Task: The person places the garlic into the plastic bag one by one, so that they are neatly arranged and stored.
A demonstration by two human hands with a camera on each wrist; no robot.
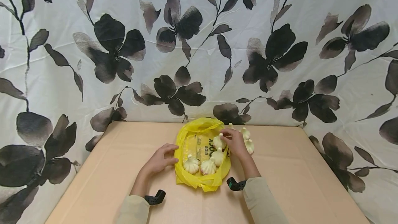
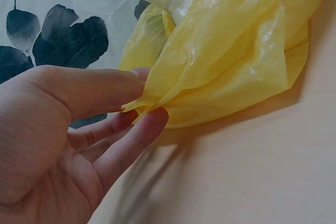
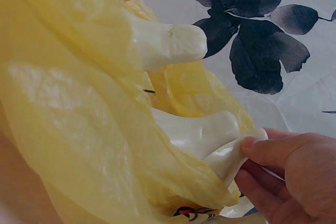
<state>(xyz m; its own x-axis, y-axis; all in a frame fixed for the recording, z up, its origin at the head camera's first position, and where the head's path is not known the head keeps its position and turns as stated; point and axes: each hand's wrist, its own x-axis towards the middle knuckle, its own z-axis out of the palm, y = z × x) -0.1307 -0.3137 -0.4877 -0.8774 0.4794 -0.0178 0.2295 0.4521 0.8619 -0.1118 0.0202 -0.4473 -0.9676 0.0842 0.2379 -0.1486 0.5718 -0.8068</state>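
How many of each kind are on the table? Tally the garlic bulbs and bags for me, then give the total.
Garlic bulbs: 7 in view
Yellow bag: 1
Total: 8

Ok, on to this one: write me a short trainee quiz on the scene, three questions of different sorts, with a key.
1. Multiple choice: at which edge does the person's left grip pinch the yellow bag?
A) the near edge
B) the left edge
C) the right edge

2. True or false: every garlic bulb in the head view lies inside the bag.

3. Short answer: what does the right grip hold, and by which part?

Key
1. B; thumb and fingers pinch the plastic there.
2. False; some garlic bulbs lie outside, to the bag's right.
3. A garlic bulb, by its narrow top.
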